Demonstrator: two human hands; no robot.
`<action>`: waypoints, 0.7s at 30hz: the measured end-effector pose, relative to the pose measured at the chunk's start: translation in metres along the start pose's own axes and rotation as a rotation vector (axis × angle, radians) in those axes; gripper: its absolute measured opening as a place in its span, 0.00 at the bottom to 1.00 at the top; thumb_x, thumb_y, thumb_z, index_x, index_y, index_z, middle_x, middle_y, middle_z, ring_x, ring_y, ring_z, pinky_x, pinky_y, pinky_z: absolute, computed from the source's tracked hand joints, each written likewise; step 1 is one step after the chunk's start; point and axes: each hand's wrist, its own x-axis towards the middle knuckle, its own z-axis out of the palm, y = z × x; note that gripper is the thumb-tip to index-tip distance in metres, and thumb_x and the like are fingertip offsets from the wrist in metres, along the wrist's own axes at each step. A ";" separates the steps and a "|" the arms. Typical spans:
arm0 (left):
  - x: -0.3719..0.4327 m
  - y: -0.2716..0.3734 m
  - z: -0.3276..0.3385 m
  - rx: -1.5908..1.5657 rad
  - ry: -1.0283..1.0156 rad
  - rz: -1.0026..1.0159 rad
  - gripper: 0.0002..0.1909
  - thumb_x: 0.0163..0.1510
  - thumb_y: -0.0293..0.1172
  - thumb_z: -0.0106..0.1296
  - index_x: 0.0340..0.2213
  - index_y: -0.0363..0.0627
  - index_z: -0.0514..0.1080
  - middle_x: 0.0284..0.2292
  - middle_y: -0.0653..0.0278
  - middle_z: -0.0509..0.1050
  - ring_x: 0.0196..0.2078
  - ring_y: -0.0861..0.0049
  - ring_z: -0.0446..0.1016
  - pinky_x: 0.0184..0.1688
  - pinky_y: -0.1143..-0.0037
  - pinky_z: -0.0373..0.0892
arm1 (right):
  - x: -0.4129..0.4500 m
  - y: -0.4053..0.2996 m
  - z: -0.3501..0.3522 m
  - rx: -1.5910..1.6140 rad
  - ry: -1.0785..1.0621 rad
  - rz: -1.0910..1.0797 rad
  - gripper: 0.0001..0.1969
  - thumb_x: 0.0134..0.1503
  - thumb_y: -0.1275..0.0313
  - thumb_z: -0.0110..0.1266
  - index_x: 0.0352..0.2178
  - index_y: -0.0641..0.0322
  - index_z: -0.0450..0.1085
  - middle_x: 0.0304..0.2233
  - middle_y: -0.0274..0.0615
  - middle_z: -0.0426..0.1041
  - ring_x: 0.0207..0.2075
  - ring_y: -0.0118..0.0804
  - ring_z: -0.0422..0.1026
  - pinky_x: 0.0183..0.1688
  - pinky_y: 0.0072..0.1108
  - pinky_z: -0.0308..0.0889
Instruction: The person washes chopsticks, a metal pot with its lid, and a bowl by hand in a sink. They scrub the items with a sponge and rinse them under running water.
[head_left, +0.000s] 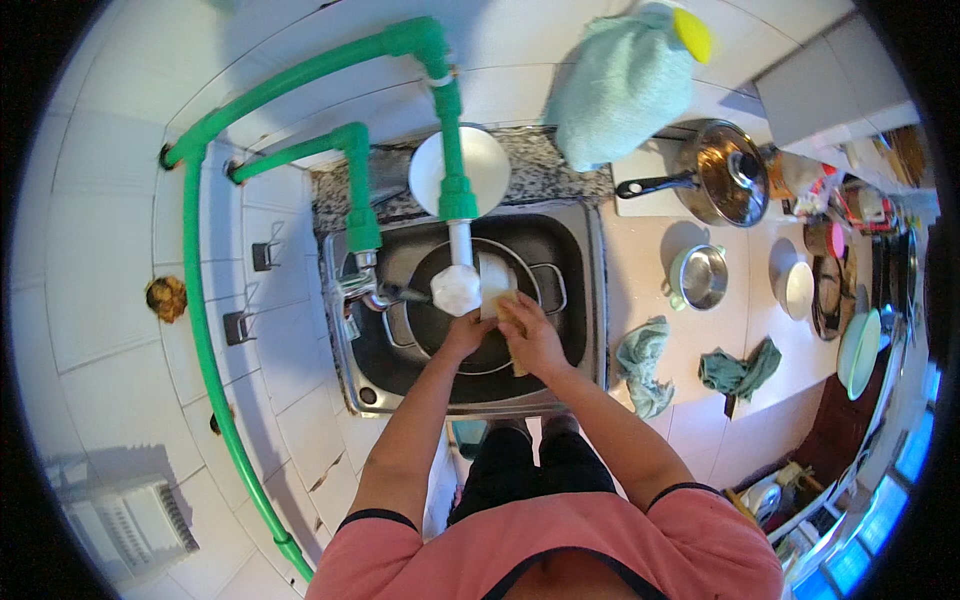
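In the sink (577, 315), a wide dark pan (427, 337) with metal side handles lies under my hands. My left hand (469, 332) grips the lower edge of a white dish (495, 274), partly hidden behind the white pipe end. My right hand (531, 334) presses a yellowish sponge or cloth (517, 360) against the dish's right side. A chrome tap (360, 289) stands at the sink's left. Just left of my hands, a green pipe (448, 127) with a white end (455, 291) hangs over the pan.
Behind the sink a white plate (491, 169) rests on the granite ledge. On the right counter are a lidded saucepan (724, 176), a small metal pot (701, 277), a cream bowl (796, 291) and two crumpled cloths (645, 367). A light-blue cloth bundle (622, 90) hangs at the wall.
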 end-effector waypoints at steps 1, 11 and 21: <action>-0.003 -0.014 -0.001 0.001 -0.016 0.006 0.12 0.48 0.33 0.48 0.34 0.39 0.70 0.28 0.53 0.73 0.31 0.71 0.73 0.34 0.73 0.66 | -0.002 -0.004 0.006 -0.003 0.014 0.009 0.20 0.48 0.71 0.51 0.45 0.54 0.62 0.49 0.54 0.57 0.48 0.51 0.62 0.46 0.29 0.62; 0.002 0.022 -0.012 0.071 0.073 -0.191 0.15 0.51 0.41 0.44 0.35 0.44 0.70 0.28 0.52 0.72 0.33 0.61 0.71 0.35 0.70 0.65 | -0.007 0.014 0.001 0.482 0.074 0.279 0.19 0.51 0.72 0.49 0.45 0.64 0.61 0.45 0.47 0.63 0.42 0.37 0.67 0.42 0.20 0.62; -0.049 0.068 -0.053 -1.212 -0.005 -0.229 0.26 0.52 0.44 0.42 0.48 0.42 0.56 0.48 0.57 0.62 0.50 0.62 0.61 0.48 0.59 0.59 | -0.037 -0.015 -0.037 2.008 -0.049 0.606 0.18 0.55 0.70 0.37 0.48 0.62 0.55 0.44 0.51 0.62 0.41 0.51 0.66 0.42 0.35 0.67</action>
